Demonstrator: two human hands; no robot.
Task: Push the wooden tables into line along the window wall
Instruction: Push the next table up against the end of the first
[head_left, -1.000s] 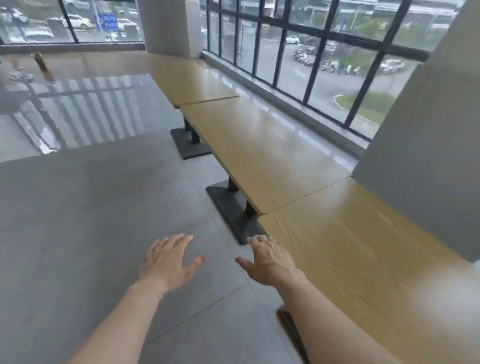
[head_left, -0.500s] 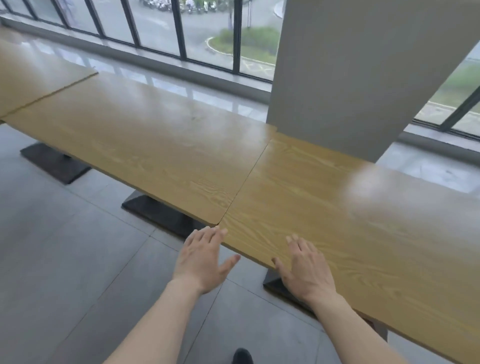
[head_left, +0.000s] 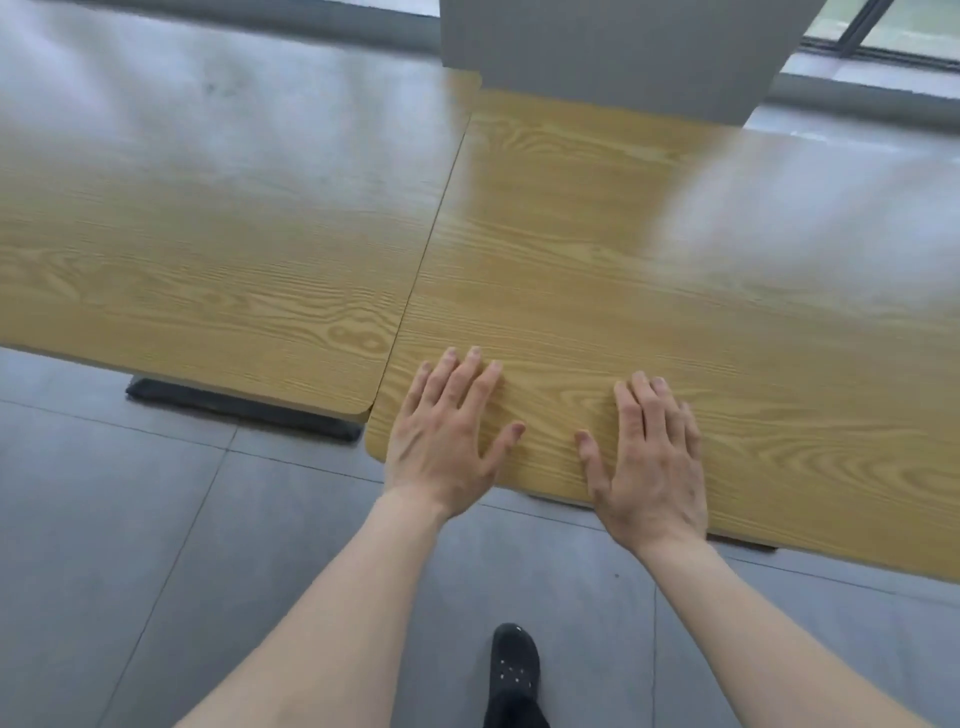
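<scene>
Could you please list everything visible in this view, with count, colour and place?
wooden tables: two, light oak grain, side by side; left table, right table, whose near edge sticks out toward the person
table base: one seen clearly, black, under the left table
pillar: one, grey, behind the right table
floor: grey tiles, near side
window frame: dark, top right
shoe: one, black, bottom centre
left hand: flat on the right table's near corner
right hand: flat beside it
</scene>
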